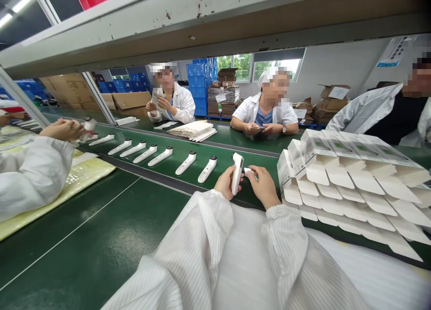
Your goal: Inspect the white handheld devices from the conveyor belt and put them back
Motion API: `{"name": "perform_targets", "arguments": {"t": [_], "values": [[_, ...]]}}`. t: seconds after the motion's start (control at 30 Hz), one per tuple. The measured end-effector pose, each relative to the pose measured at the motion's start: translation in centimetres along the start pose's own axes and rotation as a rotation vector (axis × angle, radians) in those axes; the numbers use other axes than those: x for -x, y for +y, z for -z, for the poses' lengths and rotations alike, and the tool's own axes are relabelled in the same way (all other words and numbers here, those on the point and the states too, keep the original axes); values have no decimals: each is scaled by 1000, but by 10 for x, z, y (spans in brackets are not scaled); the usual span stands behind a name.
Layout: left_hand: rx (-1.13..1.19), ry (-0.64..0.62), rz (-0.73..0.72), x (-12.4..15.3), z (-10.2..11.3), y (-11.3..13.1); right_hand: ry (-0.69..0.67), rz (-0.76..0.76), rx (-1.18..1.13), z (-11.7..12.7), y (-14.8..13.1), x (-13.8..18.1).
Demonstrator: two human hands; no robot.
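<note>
The left hand (226, 183) has its fingers wrapped around a white device (237, 173), tilted slightly from upright. The right hand (263, 185) pinches a small white piece (248, 171) at the device's side. Left of the fingers, similar devices (207, 169) line a green belt (222, 158); stacked boxes (350, 159) sit just right.

The head camera looks forward and down across green worktop (111, 238).
</note>
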State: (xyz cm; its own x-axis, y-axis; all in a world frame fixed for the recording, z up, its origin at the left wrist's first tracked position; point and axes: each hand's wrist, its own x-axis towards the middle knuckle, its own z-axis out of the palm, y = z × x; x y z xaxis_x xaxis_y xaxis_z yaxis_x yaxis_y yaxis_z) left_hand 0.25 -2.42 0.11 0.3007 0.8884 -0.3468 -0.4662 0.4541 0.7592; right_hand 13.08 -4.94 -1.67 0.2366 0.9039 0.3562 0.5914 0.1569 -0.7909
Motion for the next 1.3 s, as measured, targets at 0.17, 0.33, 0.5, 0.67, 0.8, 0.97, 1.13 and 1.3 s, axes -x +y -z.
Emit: {"name": "perform_targets", "arguments": {"t": [0.17, 0.33, 0.5, 0.67, 0.8, 0.97, 1.13, 1.3], "values": [[42, -89, -150, -2, -1, -7, -200, -197, -582, -2, -14, 1], [-441, 103, -339, -6, 12, 8, -266, -318, -849, 1, -16, 4], [-1501, 462, -535, -17, 43, 31, -274, -346, -933, -2, -18, 4], [-1340, 348, -366, -27, 52, 33, -292, -422, -880, -4, -24, 3], [-505, 118, -206, -20, 35, 25, -238, -480, -590, 2, -13, 2], [-94, -75, 14, -4, 5, 5, -169, -257, 177, 13, 14, 2], [-54, -6, -17, 2, -21, -19, 14, 11, 95, 24, 19, 5], [-11, -70, -177, -1, -32, -29, -160, -135, -537, 28, 10, 6]]}}
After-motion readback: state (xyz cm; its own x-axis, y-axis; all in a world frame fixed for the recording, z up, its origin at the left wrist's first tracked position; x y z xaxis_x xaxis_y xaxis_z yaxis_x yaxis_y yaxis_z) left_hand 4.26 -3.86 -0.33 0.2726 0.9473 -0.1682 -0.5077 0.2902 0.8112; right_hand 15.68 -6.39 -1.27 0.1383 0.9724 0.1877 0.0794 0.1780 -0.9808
